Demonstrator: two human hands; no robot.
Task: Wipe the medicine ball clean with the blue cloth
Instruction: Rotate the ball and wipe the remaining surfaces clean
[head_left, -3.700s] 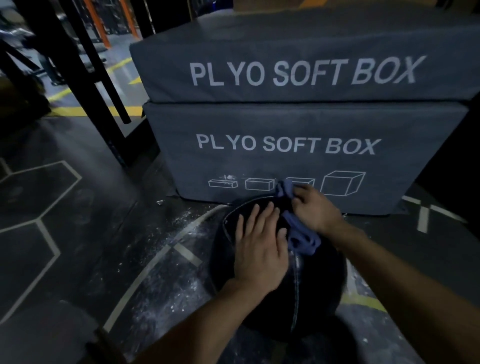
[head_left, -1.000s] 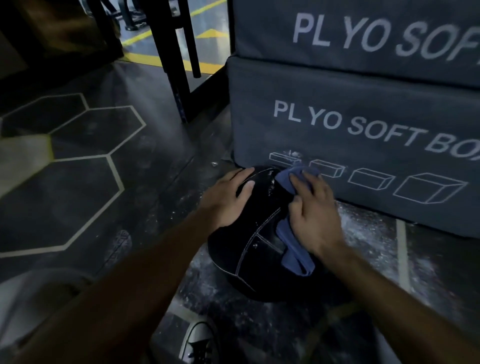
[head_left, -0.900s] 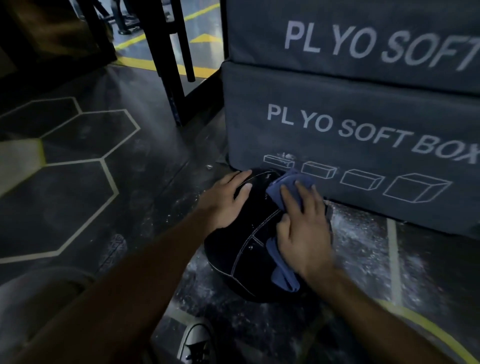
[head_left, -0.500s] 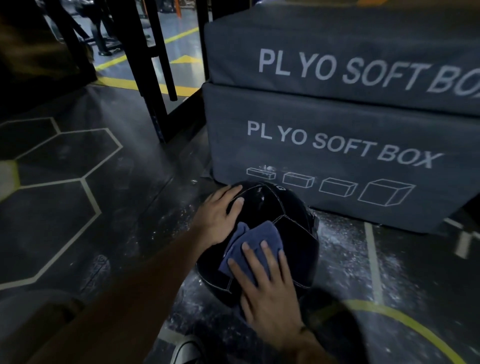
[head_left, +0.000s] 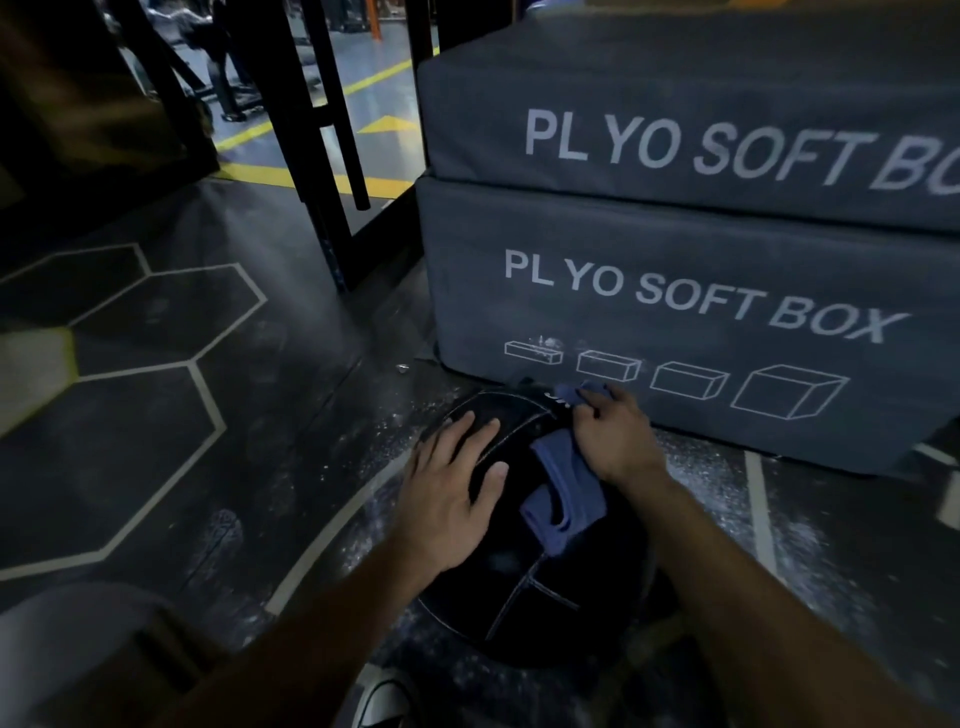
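Black medicine ball (head_left: 524, 597) sits on dark floor (head_left: 249, 426), at 6 o'clock, touching grey soft box (head_left: 675, 322); left hand (head_left: 452, 483) flat on ball top, fingers straight; right hand (head_left: 618, 436) at ball's 1 o'clock, fingers curled, grabbing blue cloth (head_left: 563, 499); cloth hangs down over ball; white shoe (head_left: 382, 704) at bottom edge.
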